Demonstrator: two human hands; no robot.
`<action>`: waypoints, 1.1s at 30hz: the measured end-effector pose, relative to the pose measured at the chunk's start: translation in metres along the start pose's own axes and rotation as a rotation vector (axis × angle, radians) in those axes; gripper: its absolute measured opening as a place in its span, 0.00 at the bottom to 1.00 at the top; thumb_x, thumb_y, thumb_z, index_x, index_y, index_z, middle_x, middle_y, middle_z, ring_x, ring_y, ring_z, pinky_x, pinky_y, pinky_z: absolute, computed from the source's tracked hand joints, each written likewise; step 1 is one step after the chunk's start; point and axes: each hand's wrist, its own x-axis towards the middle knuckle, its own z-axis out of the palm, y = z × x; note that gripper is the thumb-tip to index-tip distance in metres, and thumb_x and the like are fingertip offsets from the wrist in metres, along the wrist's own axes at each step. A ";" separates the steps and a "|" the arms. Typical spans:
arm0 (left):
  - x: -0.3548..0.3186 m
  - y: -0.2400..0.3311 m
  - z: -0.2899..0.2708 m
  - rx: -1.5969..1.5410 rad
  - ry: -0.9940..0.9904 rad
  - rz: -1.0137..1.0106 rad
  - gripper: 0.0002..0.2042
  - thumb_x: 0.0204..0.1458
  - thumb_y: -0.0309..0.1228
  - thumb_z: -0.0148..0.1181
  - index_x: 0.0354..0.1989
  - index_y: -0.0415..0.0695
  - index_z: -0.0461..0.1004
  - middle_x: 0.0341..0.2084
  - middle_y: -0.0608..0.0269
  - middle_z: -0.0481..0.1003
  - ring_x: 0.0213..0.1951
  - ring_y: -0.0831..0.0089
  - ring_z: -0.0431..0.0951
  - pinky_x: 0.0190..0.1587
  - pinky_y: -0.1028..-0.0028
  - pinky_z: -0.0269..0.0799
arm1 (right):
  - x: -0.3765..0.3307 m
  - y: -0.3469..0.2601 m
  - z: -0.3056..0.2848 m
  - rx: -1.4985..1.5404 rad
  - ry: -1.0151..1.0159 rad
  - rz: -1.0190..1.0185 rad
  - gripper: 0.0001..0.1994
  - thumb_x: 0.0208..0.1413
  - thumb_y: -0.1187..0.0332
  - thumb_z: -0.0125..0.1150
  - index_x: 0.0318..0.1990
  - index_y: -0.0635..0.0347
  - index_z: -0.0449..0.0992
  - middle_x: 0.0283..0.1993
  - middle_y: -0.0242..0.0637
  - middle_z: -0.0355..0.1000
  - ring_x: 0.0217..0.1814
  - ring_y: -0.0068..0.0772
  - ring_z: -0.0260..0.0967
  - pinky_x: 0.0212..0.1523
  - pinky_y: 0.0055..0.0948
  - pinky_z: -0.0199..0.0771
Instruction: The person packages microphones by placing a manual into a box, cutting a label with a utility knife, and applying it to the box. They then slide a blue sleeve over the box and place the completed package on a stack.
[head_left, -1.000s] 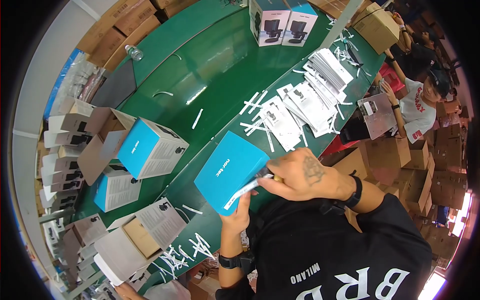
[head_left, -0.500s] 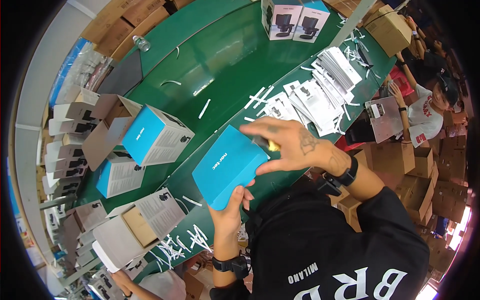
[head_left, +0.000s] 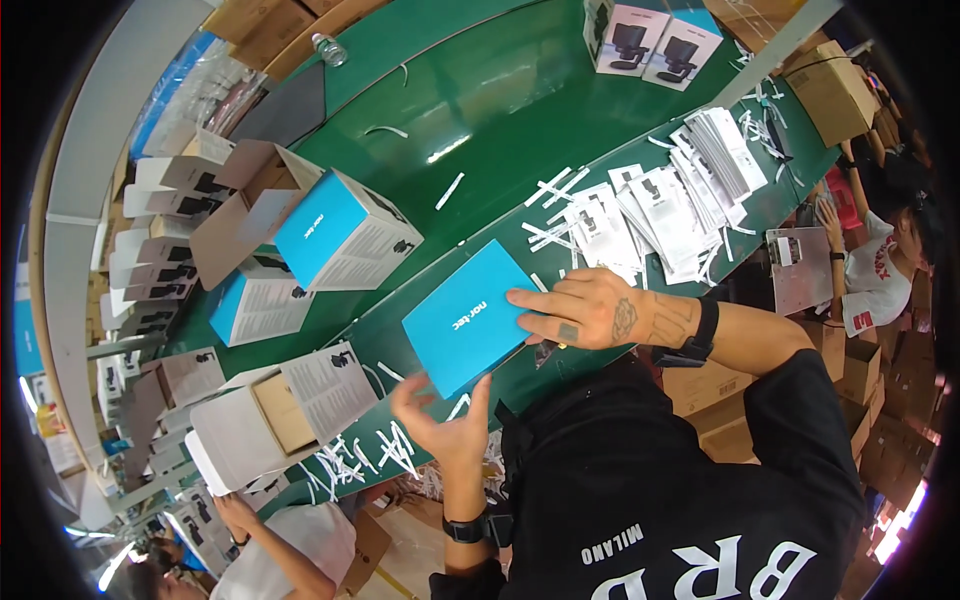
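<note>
A flat-sided turquoise box (head_left: pixel 465 325) is tilted above the green table in front of me. My right hand (head_left: pixel 590 312) grips its right edge, with the fingers lying on the top face and the thumb hidden. A small dark item with a yellow part (head_left: pixel 546 350) shows under that hand, too covered to name. At the box's near corner, my left hand (head_left: pixel 450 425) has thumb and fingers spread to either side, the fingers slightly blurred.
White printed leaflets (head_left: pixel 665 210) lie piled on the right. Turquoise-and-white cartons (head_left: pixel 350 235) and an open carton (head_left: pixel 285 410) stand left. Paper strips (head_left: pixel 350 465) litter the near edge. A co-worker's hand (head_left: pixel 235 515) touches the open carton; another person (head_left: pixel 870 260) is at right.
The right hand has gone from beside the box to gripping its edge. My left hand's fingers have spread from their hold. The box has turned its broad face up, and the view has shifted.
</note>
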 end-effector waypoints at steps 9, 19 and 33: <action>0.010 -0.034 0.002 -0.144 -0.239 0.183 0.33 0.50 0.22 0.71 0.68 0.41 0.69 0.74 0.32 0.48 0.71 0.40 0.60 0.66 0.55 0.66 | -0.023 -0.021 0.016 0.149 -0.059 0.176 0.22 0.49 0.71 0.71 0.54 0.54 0.79 0.69 0.41 0.70 0.27 0.27 0.77 0.27 0.27 0.77; 0.044 0.010 0.018 0.678 -0.367 0.562 0.37 0.54 0.42 0.67 0.73 0.48 0.62 0.75 0.38 0.50 0.75 0.35 0.50 0.67 0.26 0.45 | -0.013 -0.011 0.044 0.197 0.142 0.104 0.22 0.46 0.68 0.79 0.51 0.59 0.81 0.62 0.40 0.77 0.20 0.23 0.68 0.22 0.23 0.68; 0.041 0.044 -0.014 0.622 -0.348 0.634 0.46 0.47 0.48 0.72 0.75 0.50 0.57 0.74 0.35 0.48 0.74 0.32 0.48 0.69 0.30 0.43 | -0.009 -0.047 0.010 0.113 0.196 0.115 0.14 0.48 0.68 0.78 0.42 0.55 0.83 0.57 0.30 0.81 0.21 0.24 0.69 0.23 0.25 0.68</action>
